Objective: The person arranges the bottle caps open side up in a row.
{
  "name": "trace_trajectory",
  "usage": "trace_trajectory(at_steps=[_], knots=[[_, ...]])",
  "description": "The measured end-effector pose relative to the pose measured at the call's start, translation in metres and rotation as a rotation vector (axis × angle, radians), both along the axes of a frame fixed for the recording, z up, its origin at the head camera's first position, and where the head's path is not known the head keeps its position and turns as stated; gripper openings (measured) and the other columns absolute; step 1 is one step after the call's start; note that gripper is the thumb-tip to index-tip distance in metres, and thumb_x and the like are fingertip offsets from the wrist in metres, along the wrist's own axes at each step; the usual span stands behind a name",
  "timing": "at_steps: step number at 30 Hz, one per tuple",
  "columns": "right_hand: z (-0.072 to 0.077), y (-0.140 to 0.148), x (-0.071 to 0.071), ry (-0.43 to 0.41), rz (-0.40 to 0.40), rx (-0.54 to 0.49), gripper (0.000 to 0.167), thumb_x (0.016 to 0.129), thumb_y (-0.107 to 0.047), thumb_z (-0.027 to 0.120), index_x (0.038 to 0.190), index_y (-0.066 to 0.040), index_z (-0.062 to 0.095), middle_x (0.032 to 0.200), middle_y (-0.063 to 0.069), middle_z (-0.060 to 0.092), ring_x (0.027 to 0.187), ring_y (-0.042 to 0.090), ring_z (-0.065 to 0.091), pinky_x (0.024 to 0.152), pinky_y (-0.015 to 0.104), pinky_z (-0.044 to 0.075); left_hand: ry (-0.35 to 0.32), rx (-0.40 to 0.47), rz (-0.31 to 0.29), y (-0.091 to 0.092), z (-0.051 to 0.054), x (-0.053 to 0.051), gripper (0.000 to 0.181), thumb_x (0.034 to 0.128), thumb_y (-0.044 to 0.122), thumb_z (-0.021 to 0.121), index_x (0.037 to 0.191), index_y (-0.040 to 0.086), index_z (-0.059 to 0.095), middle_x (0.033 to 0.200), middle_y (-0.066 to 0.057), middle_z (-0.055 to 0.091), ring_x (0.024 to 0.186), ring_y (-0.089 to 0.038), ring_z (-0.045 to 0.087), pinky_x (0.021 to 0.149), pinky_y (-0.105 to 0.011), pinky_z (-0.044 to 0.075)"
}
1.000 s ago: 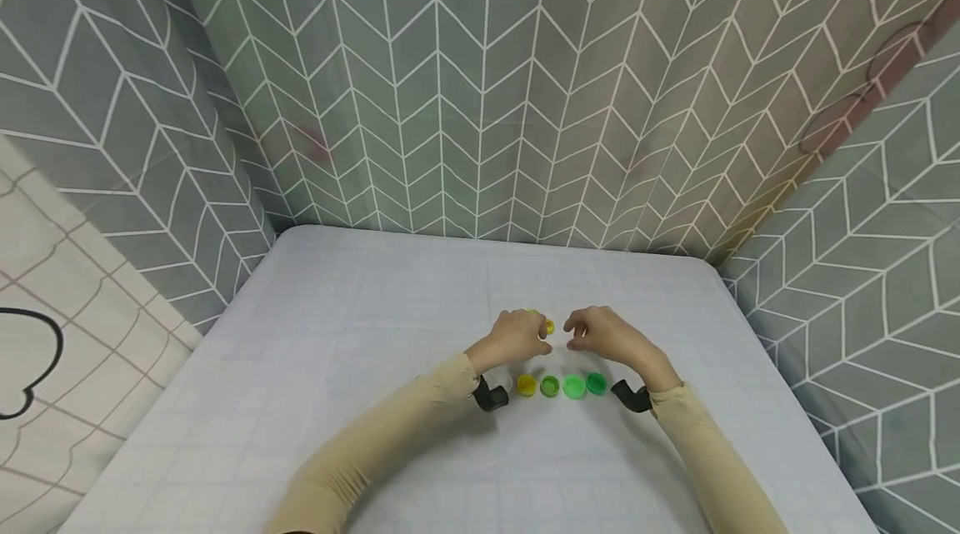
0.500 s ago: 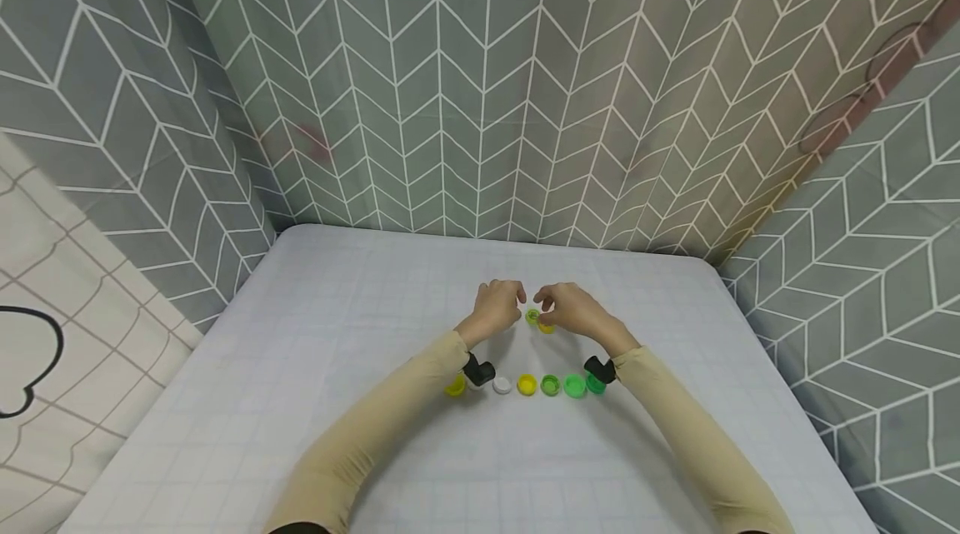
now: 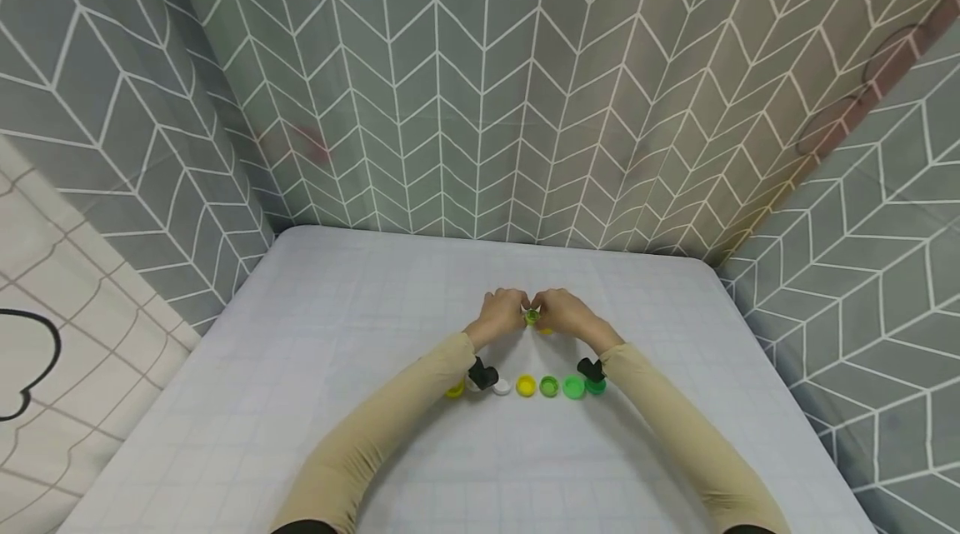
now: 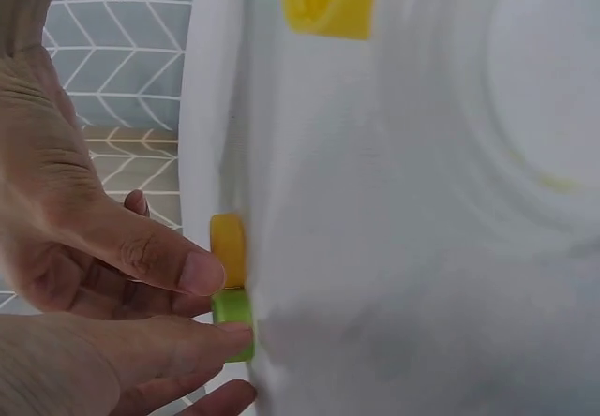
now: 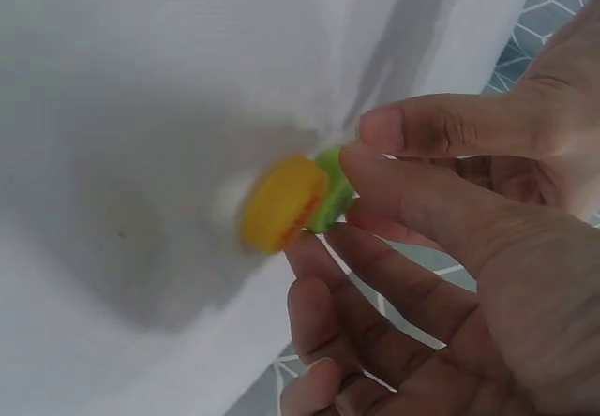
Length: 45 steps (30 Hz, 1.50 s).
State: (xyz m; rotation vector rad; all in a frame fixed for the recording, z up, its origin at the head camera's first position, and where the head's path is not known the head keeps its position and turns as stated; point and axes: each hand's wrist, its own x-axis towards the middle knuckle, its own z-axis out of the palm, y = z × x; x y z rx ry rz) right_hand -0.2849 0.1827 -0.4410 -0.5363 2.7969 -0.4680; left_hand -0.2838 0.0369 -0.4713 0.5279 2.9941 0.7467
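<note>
A light-green bottle cap (image 3: 532, 317) lies on the far middle of the table. My left hand (image 3: 498, 317) pinches it from the left, its thumb on the cap (image 4: 234, 318) in the left wrist view. My right hand (image 3: 567, 315) meets it from the right, thumb and fingers at the green cap (image 5: 332, 189). A yellow bottle cap (image 5: 286, 202) with red marks on its side stands right beside the green one, partly under my right hand in the head view. The two hands nearly touch.
Closer to the body runs a row of caps: a yellow cap (image 3: 454, 390), white caps (image 3: 502, 386), another yellow cap (image 3: 527, 386), a green cap (image 3: 549, 386), a lighter green cap (image 3: 573, 386) and a dark-green cap (image 3: 596, 386). Patterned curtains (image 3: 465, 101) border the white table (image 3: 375, 284).
Both hands first went left and away from the body. Then they closed in on the green cap, which was bare between them half a second ago. The row of caps stays put.
</note>
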Motion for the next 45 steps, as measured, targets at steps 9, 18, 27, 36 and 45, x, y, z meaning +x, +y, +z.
trace_trajectory(at_steps=[9,18,27,36,45], knots=[[-0.009,-0.001,-0.006,0.022,0.001,-0.042,0.032,0.081,-0.007,0.075,0.111,-0.002,0.068,0.102,0.01,0.07,0.082,0.016,0.063,0.079,0.034,0.052,-0.001,0.01,0.009,0.002,-0.004,-0.003,0.023,0.0785,0.008,0.075,0.102,0.007,0.073,0.099,-0.005,0.073,0.092,-0.024,0.063,0.089,-0.047,0.043],[-0.009,-0.001,-0.005,-0.003,0.008,-0.06,0.033,0.081,-0.007,0.075,0.112,0.0,0.067,0.106,0.012,0.07,0.089,0.019,0.065,0.082,0.035,0.053,-0.004,-0.001,-0.001,0.002,-0.004,-0.002,0.02,0.0781,0.009,0.077,0.098,0.008,0.073,0.094,-0.004,0.071,0.09,-0.024,0.063,0.085,-0.044,0.044],[-0.004,-0.001,-0.006,-0.024,0.007,-0.063,0.03,0.085,-0.011,0.072,0.113,0.0,0.067,0.108,0.012,0.069,0.091,0.02,0.064,0.084,0.036,0.052,-0.037,0.017,-0.002,0.002,-0.002,-0.003,0.027,0.076,0.008,0.08,0.101,0.007,0.07,0.097,-0.005,0.071,0.092,-0.024,0.062,0.088,-0.045,0.043],[0.0,0.006,-0.005,-0.068,0.038,-0.137,0.031,0.089,-0.013,0.064,0.116,0.002,0.065,0.106,0.014,0.068,0.083,0.016,0.063,0.074,0.031,0.053,-0.017,0.122,-0.04,-0.001,0.001,0.0,0.023,0.0811,0.0,0.072,0.104,0.003,0.067,0.091,-0.007,0.07,0.081,-0.019,0.062,0.085,-0.04,0.045],[0.005,0.019,0.0,0.055,0.085,-0.233,0.026,0.096,-0.016,0.059,0.115,-0.001,0.068,0.106,0.013,0.072,0.088,0.018,0.067,0.076,0.033,0.054,0.004,0.305,-0.041,-0.002,0.011,0.002,0.014,0.09,0.006,0.066,0.099,-0.002,0.073,0.096,-0.012,0.074,0.078,-0.015,0.068,0.062,-0.019,0.052]])
